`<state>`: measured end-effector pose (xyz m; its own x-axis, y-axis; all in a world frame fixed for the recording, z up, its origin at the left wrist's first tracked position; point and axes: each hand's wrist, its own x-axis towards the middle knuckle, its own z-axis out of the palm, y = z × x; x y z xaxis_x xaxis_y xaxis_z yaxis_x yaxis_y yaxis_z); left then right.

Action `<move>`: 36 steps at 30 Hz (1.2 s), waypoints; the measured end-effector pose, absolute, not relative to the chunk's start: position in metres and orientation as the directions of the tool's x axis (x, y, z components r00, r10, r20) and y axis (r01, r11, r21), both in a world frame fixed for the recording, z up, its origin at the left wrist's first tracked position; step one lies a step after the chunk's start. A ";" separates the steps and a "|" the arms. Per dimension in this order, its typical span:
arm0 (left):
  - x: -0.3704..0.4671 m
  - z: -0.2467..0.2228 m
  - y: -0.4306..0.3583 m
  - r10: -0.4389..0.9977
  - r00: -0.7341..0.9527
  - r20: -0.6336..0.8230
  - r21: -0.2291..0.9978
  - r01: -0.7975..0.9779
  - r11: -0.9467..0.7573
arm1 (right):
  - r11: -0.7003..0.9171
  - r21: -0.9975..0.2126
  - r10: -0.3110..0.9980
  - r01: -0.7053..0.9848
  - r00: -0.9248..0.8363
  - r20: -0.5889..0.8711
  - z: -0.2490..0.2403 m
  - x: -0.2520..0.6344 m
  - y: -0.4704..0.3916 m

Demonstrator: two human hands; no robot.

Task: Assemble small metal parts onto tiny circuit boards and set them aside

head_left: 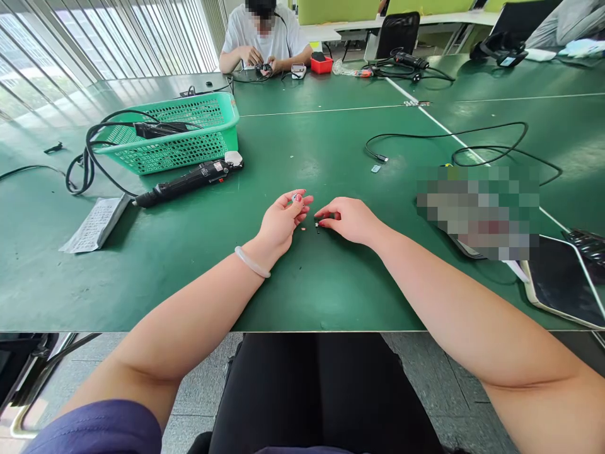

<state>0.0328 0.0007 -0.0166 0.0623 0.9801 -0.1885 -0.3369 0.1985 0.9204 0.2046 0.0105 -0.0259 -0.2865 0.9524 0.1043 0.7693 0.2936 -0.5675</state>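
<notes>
My left hand (282,221), a pale band round its wrist, is raised slightly over the green table, palm partly up. Between its thumb and fingers it pinches a small whitish piece (294,198), too small to name. Just right of it, my right hand (347,217) is low at the tabletop, with thumb and index finger closed around a tiny black-and-white part (316,224). Between the hands a tiny orange-tan bit (303,229) lies on the table.
The green table (189,296) bears a green basket (174,135) with a black adapter, an electric screwdriver (189,181) and a folded paper (96,224) at left. A cable (425,135), blurred object (477,214) and phone (564,280) are right. A person (265,38) works opposite.
</notes>
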 end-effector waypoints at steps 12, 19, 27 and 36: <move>0.034 -0.010 0.001 0.958 0.131 -0.255 0.902 -0.326 0.285 | 0.153 -0.912 0.987 0.380 -0.113 0.118 -0.021 0.205 0.006; 0.035 -0.010 -0.004 0.930 0.268 -0.251 0.898 -0.295 0.327 | 0.125 -0.982 0.988 0.140 -0.103 0.111 -0.019 0.201 0.001; 0.034 -0.016 -0.004 0.928 0.303 -0.217 0.906 -0.291 0.307 | 0.100 -0.970 0.995 0.224 -0.032 0.095 -0.023 0.198 -0.001; 0.035 -0.014 -0.004 0.923 0.311 -0.225 0.896 -0.306 0.321 | 0.159 -0.961 0.987 0.228 -0.024 0.158 -0.019 0.193 -0.004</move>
<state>0.0348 -0.0043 -0.0142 0.3111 0.9234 -0.2247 -0.3064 0.3213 0.8961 0.1928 -0.0041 -0.0189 -0.0244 0.9872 0.1577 0.2276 0.1591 -0.9607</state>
